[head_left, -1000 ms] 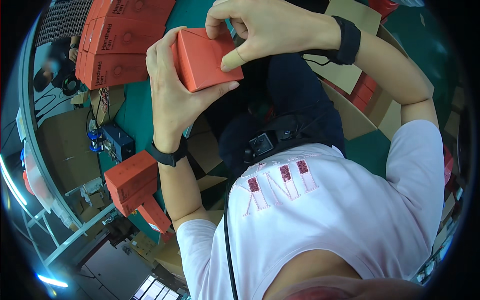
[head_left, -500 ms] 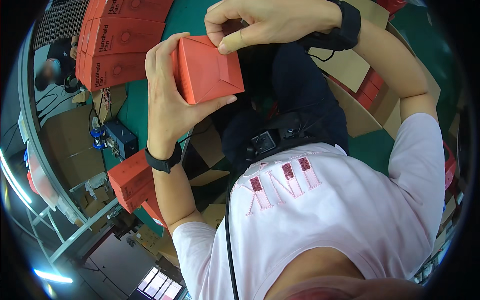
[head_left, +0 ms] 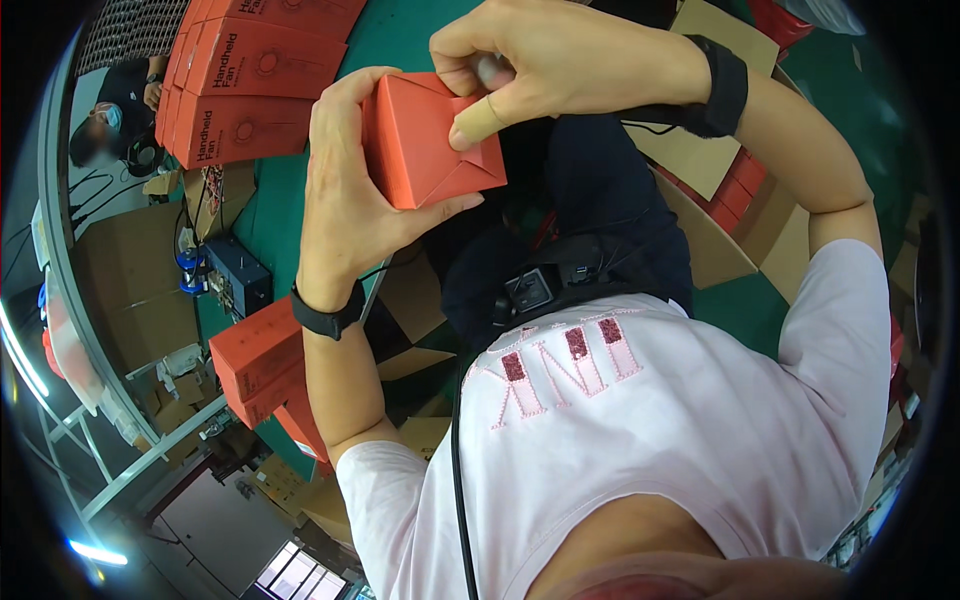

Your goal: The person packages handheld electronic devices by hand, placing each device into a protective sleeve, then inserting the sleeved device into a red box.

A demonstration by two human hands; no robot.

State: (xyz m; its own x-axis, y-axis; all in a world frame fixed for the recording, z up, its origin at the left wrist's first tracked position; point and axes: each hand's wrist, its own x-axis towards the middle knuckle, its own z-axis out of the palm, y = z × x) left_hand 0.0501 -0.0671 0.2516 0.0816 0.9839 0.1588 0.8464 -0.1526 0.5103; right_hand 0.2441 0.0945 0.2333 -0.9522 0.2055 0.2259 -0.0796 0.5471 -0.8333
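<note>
A small red carton [head_left: 440, 170] is held up in front of me with its folded end toward me. My left hand [head_left: 345, 190] wraps it from the left, fingers behind the far side and thumb along the lower edge. My right hand [head_left: 560, 65] comes over from the upper right, its thumb pressed on the folded flaps near the carton's right edge. The other right fingers are curled in, and a small pale thing shows blurred between them; I cannot make out what it is.
Stacked red cartons [head_left: 245, 130] stand on the green table [head_left: 385, 35] at the upper left. More red cartons [head_left: 255, 365] lie by my left forearm, near a blue box-shaped device [head_left: 240, 275]. An open cardboard box [head_left: 705, 245] holding red cartons sits at right. A co-worker [head_left: 125, 115] is far left.
My right thumb has slid from the carton's upper edge down onto its folded end. Both hands and the carton have shifted slightly right in view.
</note>
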